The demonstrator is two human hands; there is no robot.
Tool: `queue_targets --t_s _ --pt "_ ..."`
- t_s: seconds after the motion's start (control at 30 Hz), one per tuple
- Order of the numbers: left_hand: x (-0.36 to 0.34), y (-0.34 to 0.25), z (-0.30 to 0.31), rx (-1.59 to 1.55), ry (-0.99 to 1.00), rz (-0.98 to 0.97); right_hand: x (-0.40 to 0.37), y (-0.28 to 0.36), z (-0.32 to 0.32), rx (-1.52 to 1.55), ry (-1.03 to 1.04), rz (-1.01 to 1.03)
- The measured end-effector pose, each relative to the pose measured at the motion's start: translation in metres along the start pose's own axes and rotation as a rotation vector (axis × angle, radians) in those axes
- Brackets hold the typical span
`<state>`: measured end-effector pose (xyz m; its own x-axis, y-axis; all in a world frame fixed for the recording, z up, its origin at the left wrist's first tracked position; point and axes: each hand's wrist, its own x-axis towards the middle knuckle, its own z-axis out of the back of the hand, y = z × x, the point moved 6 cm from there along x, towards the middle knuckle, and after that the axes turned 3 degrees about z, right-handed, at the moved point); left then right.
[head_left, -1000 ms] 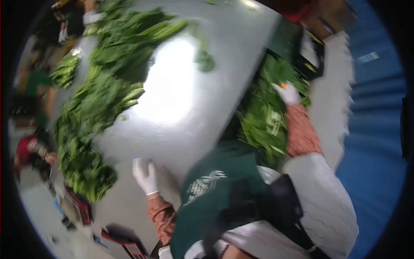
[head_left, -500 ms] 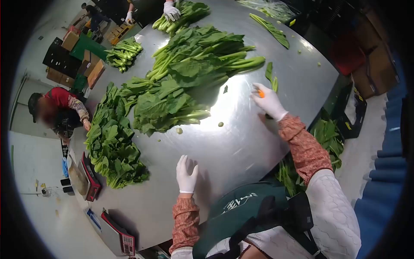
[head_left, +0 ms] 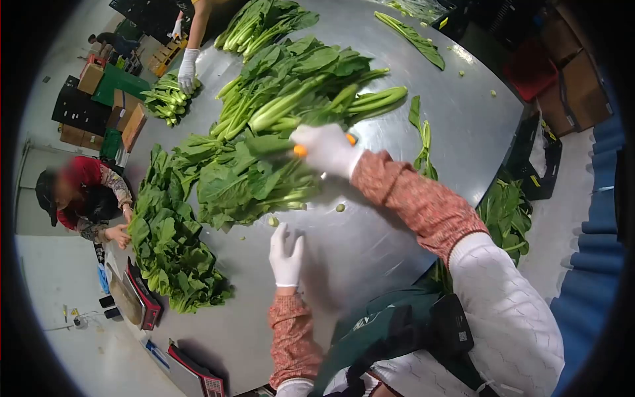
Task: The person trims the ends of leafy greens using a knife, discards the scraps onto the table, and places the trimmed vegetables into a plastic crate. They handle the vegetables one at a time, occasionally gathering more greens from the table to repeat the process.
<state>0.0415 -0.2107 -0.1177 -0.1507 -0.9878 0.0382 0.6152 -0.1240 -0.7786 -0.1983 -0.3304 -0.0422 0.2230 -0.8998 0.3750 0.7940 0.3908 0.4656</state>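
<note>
My right hand, in a white glove and slightly blurred, is over the right side of the leafy green heap. Its fingers are closed around an orange-handled tool, mostly hidden by the glove. Pale, thick stalks lie just beyond the fingers. My left hand, also gloved, hovers near the front of the metal table, thumb and fingers apart, holding nothing. A lower bunch of leafy greens lies ahead of it, and small cut stem pieces are scattered close by.
Another person's gloved hand touches trimmed greens at the far left. A person in red reaches toward a long leafy pile. Red scales stand at the left edge. Loose stalks lie right; a black crate stands beyond.
My right hand has swung left from the loose stalks to the heap, carrying the orange-handled tool. My left hand stays about where it was. The far co-worker's gloved hand has shifted to the trimmed greens.
</note>
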Motion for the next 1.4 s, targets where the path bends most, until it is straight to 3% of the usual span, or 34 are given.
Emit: queue_targets --t_s 0.03,0.07,0.1,0.13,0.2,0.27,0.3,0.4,0.47,0.57,0.67,0.77,0.87,0.9,1.0,1.13,1.27,1.3,1.4 --pt "-0.005 0.016 0.008 -0.002 -0.010 0.084 -0.025 0.021 -0.008 0.021 -0.003 0.085" --pt "-0.012 0.050 0.015 -0.135 -0.008 0.295 -0.053 0.043 -0.015 0.043 -0.007 0.165" --pt "-0.014 0.042 0.030 -0.256 -0.048 0.404 -0.082 0.070 -0.022 0.063 0.078 0.197" --pt "-0.014 0.073 0.043 -0.201 -0.090 0.142 -0.109 0.098 -0.028 0.087 0.163 0.232" --pt "-0.012 0.065 0.065 -0.319 -0.163 0.370 -0.159 0.135 -0.049 0.205 0.272 0.254" --pt "-0.006 0.043 0.077 -0.258 -0.160 0.274 -0.195 0.155 -0.060 0.284 0.638 0.245" --pt "-0.003 0.039 0.076 -0.256 -0.140 0.295 -0.213 0.158 -0.065 0.307 0.654 0.301" --pt "0.008 0.015 0.042 -0.248 0.027 0.219 -0.236 0.134 -0.043 0.525 0.626 0.155" --pt "0.018 -0.004 -0.003 -0.132 0.180 0.088 -0.245 0.096 -0.028 0.608 0.480 -0.094" --pt "0.027 -0.043 -0.079 0.053 0.188 -0.026 -0.251 0.049 0.003 0.360 0.386 -0.342" --pt "0.036 -0.059 -0.126 0.607 0.215 -0.093 -0.254 0.028 0.033 0.336 0.258 -0.503" --pt "0.045 -0.029 -0.139 0.406 0.298 0.002 -0.262 0.015 0.039 0.328 0.155 -0.583" --pt "0.022 -0.063 -0.110 0.091 0.400 -0.085 -0.255 0.009 0.041 0.330 -0.011 -0.571" --pt "0.012 -0.082 -0.097 0.037 0.457 -0.011 -0.251 0.008 0.040 0.301 -0.016 -0.541" --pt "-0.014 -0.092 -0.078 -0.181 0.550 0.219 -0.231 0.019 0.034 0.212 0.090 -0.484" --pt "-0.034 -0.113 -0.050 -0.157 0.471 0.036 -0.216 0.037 0.034 0.258 0.090 -0.440" --pt "-0.052 -0.126 -0.021 -0.345 0.503 0.150 -0.230 0.036 0.021 0.239 0.194 -0.397" --pt "-0.052 -0.131 -0.013 -0.353 0.418 0.083 -0.234 0.023 0.009 0.269 0.329 -0.556" --pt "-0.045 -0.116 -0.002 -0.140 0.334 0.040 -0.242 0.031 0.015 0.824 0.090 -0.692"
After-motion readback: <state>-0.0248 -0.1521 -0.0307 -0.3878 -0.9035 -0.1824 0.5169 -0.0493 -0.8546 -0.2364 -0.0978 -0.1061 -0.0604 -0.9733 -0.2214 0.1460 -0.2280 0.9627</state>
